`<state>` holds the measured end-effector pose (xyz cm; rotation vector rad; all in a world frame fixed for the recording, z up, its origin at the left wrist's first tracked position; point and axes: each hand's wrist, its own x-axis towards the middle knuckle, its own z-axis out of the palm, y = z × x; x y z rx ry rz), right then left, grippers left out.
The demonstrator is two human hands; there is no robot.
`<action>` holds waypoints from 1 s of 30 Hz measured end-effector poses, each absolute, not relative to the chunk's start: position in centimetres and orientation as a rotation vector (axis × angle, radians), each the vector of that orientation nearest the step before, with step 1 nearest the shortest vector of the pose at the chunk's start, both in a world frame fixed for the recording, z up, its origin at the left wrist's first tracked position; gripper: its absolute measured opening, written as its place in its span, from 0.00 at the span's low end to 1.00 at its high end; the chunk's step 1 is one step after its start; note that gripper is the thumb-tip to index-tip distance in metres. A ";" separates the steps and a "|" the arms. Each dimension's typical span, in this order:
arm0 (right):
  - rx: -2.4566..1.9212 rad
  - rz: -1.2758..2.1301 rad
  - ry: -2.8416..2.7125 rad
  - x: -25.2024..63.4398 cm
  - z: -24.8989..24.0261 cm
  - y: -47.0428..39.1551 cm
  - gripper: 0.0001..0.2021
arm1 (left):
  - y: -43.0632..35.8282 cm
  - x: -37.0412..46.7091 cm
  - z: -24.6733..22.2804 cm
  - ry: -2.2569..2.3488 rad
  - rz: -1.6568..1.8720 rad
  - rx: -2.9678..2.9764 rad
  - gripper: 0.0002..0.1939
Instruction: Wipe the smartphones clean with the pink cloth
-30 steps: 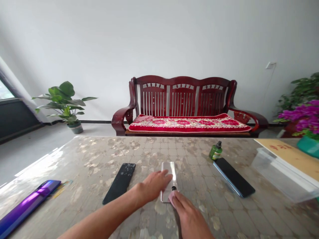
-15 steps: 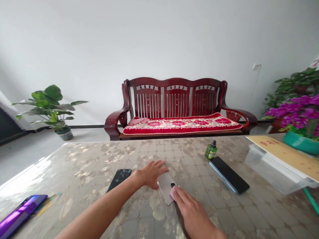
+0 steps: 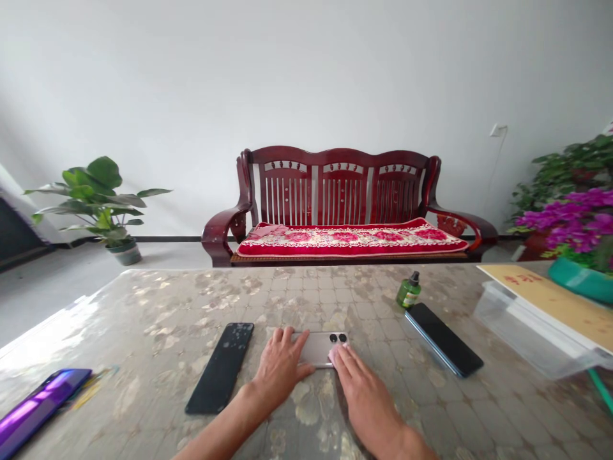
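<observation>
1. The silver phone [image 3: 317, 349] is lying crosswise on the table [image 3: 368, 390], low in the centre of the frame, its back facing up and its two round black camera lenses [image 3: 338, 338] showing near its upper right corner.
2. The left hand [image 3: 280, 361] is gripping the left end of the silver phone, its thumb bracing the near edge and its fingers curving over toward the far edge.
3. The right hand [image 3: 366, 393] is holding its fingers together and pressing a small pink cloth [image 3: 334, 353] onto the right end of the silver phone, just below the lenses; the thumb's position cannot be told.
4. To the left of the hands, a black phone [image 3: 221, 367] is lying at a slant, whitish spots showing near its far end.
5. At the lower left of the frame, a purple phone [image 3: 41, 409] is resting by some yellow marks on the table.
6. Right of centre, a dark-screened phone with a blue edge [image 3: 445, 340] is lying aslant, and a green bottle [image 3: 408, 292] is standing upright near its far end.
7. At the right, a clear plastic box [image 3: 527, 335] is sitting under a tan sheet [image 3: 558, 303], with purple flowers [image 3: 575, 220] rising from a teal pot [image 3: 579, 281] beyond.
8. Behind the table, a red wooden bench [image 3: 340, 185] is bearing a red patterned cover [image 3: 352, 237], and a potted plant [image 3: 103, 198] is standing on the floor at the left of the frame.
</observation>
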<state>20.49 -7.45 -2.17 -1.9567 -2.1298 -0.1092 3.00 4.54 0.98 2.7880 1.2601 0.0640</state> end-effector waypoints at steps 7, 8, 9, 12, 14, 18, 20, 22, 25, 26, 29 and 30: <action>-2.033 -0.190 -2.016 21.5 -3.3 -7.4 0.34 | 2.8 3.8 1.1 1.324 0.114 2.673 0.33; -2.030 -0.212 -2.013 21.1 -3.5 -7.2 0.34 | 2.6 3.8 1.0 1.318 0.119 2.665 0.34; -2.013 -0.233 -2.020 20.5 -3.7 -7.0 0.33 | 2.6 3.8 1.0 1.311 0.126 2.659 0.34; -1.929 -0.253 -2.054 18.5 -3.9 -6.6 0.32 | 2.8 3.5 0.8 1.279 0.146 2.650 0.33; -1.898 -0.202 -2.055 17.9 -3.4 -6.5 0.31 | 3.1 3.0 0.6 1.242 0.166 2.638 0.34; -1.936 -0.096 -1.993 19.8 -2.2 -6.7 0.32 | 4.0 2.0 0.2 1.138 0.221 2.583 0.35; -2.007 -0.103 -1.945 21.3 -2.0 -6.9 0.31 | 4.4 1.7 0.1 1.122 0.217 2.551 0.35; -2.083 -0.128 -1.902 22.0 -2.4 -7.0 0.31 | 4.7 1.5 0.1 1.120 0.199 2.528 0.34; -2.105 -0.173 -1.903 21.2 -3.4 -6.9 0.32 | 5.0 1.7 0.3 1.113 0.176 2.515 0.32; -2.083 -0.182 -1.920 20.6 -3.6 -6.9 0.32 | 5.0 1.7 0.4 1.112 0.170 2.514 0.32; -1.996 -0.148 -1.969 18.9 -3.6 -6.7 0.34 | 5.1 1.9 0.8 1.137 0.142 2.506 0.32; -1.978 -0.120 -1.976 18.7 -3.3 -6.7 0.34 | 5.1 2.0 1.0 1.151 0.132 2.502 0.32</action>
